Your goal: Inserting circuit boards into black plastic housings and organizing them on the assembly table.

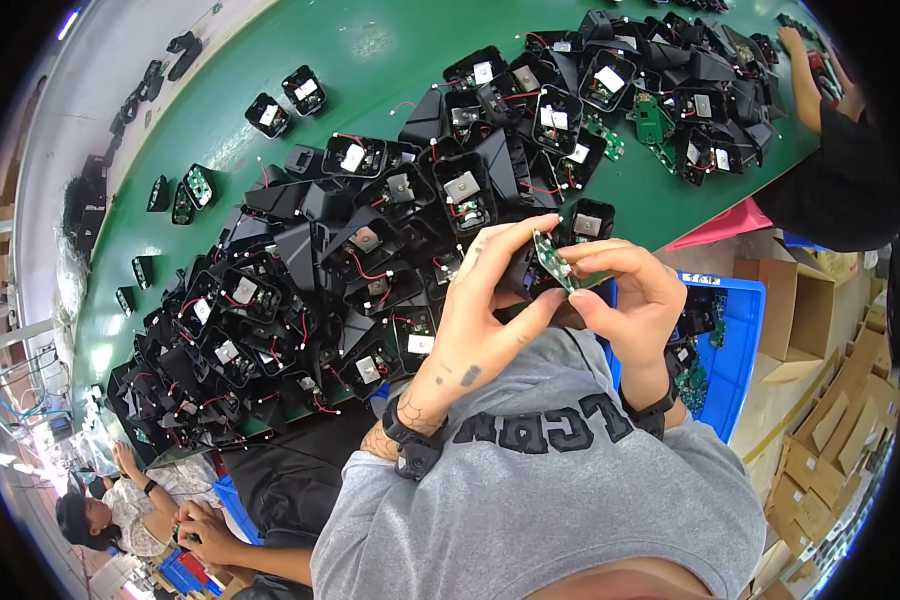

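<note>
Close in front of my chest, a small green circuit board [549, 260] is held up and tilted between my two hands. My left hand [485, 305] pinches its edges, index finger at the top and thumb at the bottom. From the other side, my right hand [638, 295] has its fingertips and thumb on the board near its lower end. Just behind my hands, a black plastic housing [592, 222] with a metal block inside lies at the table edge. Part of the board's face is covered by my fingers.
A big heap of black housings [365, 240] with red wires covers much of the green table [370, 45]. Larger green boards [653, 118] lie among them. At my right stands a blue bin [735, 350] holding boards, beside cardboard boxes [792, 315]. Co-workers' arms [802, 80] show at far right and lower left.
</note>
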Motion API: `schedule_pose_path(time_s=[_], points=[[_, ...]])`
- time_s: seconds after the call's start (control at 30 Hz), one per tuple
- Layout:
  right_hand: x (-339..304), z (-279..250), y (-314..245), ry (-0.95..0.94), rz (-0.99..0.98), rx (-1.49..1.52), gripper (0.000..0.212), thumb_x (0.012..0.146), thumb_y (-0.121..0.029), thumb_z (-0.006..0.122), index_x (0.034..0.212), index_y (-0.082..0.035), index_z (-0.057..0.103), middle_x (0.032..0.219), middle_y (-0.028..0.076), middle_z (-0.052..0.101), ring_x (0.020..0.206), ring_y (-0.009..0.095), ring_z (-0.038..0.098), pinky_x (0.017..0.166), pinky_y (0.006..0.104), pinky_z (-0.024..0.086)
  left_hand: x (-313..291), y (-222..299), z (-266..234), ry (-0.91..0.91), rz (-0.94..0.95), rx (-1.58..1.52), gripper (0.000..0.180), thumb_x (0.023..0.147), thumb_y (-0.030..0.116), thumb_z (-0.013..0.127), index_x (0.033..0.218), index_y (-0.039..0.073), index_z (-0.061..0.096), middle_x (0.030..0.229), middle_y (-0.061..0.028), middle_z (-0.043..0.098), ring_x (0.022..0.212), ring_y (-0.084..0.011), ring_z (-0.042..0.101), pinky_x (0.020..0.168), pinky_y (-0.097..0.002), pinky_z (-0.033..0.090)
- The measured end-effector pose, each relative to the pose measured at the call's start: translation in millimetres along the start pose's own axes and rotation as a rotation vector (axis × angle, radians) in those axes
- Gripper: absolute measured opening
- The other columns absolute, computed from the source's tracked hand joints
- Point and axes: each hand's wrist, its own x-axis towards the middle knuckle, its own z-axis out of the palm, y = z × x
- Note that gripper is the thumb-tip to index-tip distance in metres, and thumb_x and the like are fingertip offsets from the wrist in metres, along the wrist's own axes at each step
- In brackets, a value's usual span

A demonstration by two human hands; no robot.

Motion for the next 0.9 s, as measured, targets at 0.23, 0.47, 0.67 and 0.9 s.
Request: schedule_pose_path(time_s=[0.23,0.47,0.67,0.9], points=[[3,13,-3,0.028,-0.314,-0.343,0.034,0.062,0.002,0.080,0.093,-0.001,0.068,0.098,0.013,0.069,0.084,0.024,0.068,0.073,0.0304,0.054,1,-17,6,0.139,0.264,0.215,0.054,0.079,-0.009,0.047,0.132,-0.002,0.037,0.131,-0.0172,0.047,0.116,-0.0213,0.051,0.099,-0.0314,0.041],[0,20,-2,0.054,-0.385,-0.515,0.037,0.059,0.004,0.079,0.095,0.000,0.070,0.099,0.013,0.068,0.084,0.024,0.065,0.070,0.0299,0.053,5,-17,12,0.183,0.259,0.018,0.048,0.088,-0.005,0.041,0.135,-0.003,0.035,0.143,-0.0222,0.039,0.125,-0.0330,0.050,0.103,-0.0422,0.042],[1,20,-8,0.062,-0.414,-0.591,0.038,0.059,0.005,0.079,0.095,-0.001,0.070,0.099,0.013,0.067,0.082,0.023,0.064,0.067,0.0289,0.053,4,-5,10,0.142,0.066,-0.455,0.059,0.086,0.001,0.044,0.142,-0.002,0.030,0.143,-0.0230,0.039,0.129,-0.0356,0.045,0.103,-0.0442,0.043],[4,17,-11,0.025,-0.486,-0.678,0.039,0.055,0.004,0.080,0.093,-0.002,0.071,0.099,0.011,0.068,0.081,0.023,0.064,0.067,0.0316,0.049,2,-6,12,0.089,0.130,-0.440,0.052,0.092,0.000,0.047,0.142,-0.002,0.032,0.142,-0.0175,0.040,0.129,-0.0282,0.046,0.106,-0.0391,0.038]])
